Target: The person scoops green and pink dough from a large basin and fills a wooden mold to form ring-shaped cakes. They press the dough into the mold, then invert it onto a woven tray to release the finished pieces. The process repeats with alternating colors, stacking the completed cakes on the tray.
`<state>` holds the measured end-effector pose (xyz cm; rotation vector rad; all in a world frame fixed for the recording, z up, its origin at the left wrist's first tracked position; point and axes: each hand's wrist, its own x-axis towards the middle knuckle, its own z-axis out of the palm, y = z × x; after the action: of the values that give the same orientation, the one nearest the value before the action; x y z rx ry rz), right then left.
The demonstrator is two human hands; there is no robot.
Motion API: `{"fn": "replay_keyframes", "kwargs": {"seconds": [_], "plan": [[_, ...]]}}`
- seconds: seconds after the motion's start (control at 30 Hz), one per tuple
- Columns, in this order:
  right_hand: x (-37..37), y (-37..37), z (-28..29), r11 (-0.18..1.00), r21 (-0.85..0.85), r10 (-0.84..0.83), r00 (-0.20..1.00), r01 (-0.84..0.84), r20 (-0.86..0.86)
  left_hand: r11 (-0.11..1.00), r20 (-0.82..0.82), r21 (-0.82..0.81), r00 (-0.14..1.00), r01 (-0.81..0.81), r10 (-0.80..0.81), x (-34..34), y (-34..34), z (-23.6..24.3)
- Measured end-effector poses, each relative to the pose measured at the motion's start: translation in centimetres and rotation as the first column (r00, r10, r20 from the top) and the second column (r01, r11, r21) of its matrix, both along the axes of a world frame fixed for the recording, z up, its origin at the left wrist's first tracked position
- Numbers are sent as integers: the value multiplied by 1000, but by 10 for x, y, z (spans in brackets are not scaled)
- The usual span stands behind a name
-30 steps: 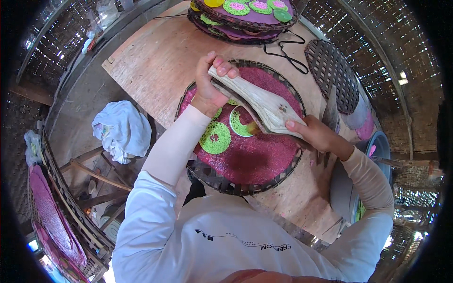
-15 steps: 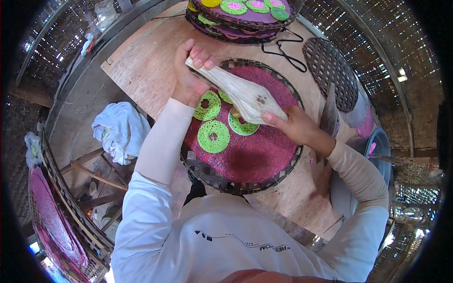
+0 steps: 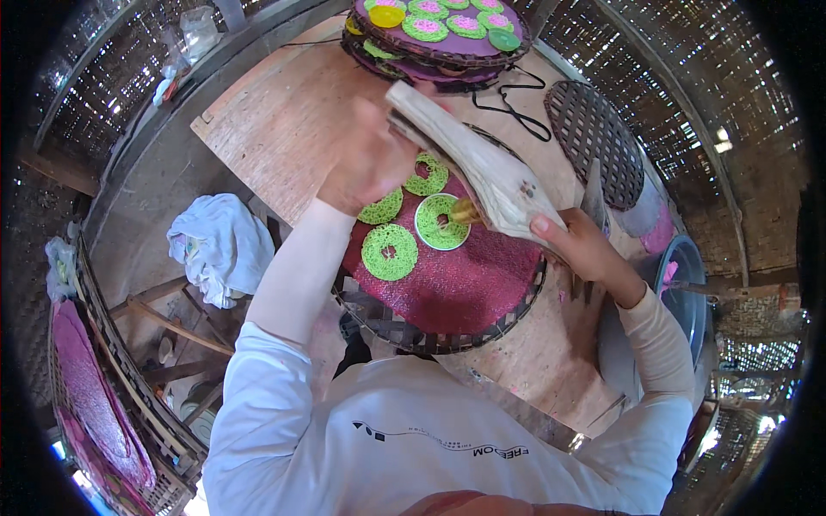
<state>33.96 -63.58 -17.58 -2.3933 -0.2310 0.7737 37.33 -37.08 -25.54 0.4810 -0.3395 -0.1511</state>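
A pale wooden press point(image 3: 482, 165) with a brass nozzle point(image 3: 464, 211) is tilted above a round woven tray point(image 3: 379, 320) lined with a dark red sheet point(image 3: 439, 297). My right hand point(image 3: 589, 249) is closed round its lower right end, thumb on top. Motion blurs my left hand point(image 3: 370, 159) beside the upper left end; whether its fingers touch the wood is unclear. Under the nozzle, a white ring mould point(image 3: 444, 248) encircles a green lacy ring. Other green lacy rings point(image 3: 390, 252) lie on the sheet to its left.
Stacked trays with green and pink rings point(image 3: 426, 28) stand at the far side of the wooden table point(image 3: 258, 112). A black cord point(image 3: 525, 112) and a woven oval panel point(image 3: 594, 142) lie at right, near a blue tub point(image 3: 688, 297). Bundled white cloth point(image 3: 222, 245) is at left.
The press has shifted to the right, and its nozzle now shows at the right edge of the mould. My left hand has moved from gripping the upper end to a blur beside it.
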Motion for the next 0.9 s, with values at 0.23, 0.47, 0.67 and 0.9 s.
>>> {"fn": "replay_keyframes", "kwargs": {"seconds": [0.23, 0.47, 0.67, 0.9], "plan": [[11, 17, 6, 811, 554, 15, 939, 190, -343, 717, 336, 675, 938, -174, -89, -26, -30, 26], [22, 34, -106, 889, 95, 344, 791, -447, 506, 796, 58, 552, 964, -248, 260, -56, -9, 22], [6, 53, -130, 921, -44, 314, 670, -387, 673, 867, 36, 286, 909, -408, 416, -88, 17, 21], [2, 47, -99, 910, 181, 212, 792, -374, 572, 725, -206, 373, 710, -579, 673, -114, 55, -16]]}}
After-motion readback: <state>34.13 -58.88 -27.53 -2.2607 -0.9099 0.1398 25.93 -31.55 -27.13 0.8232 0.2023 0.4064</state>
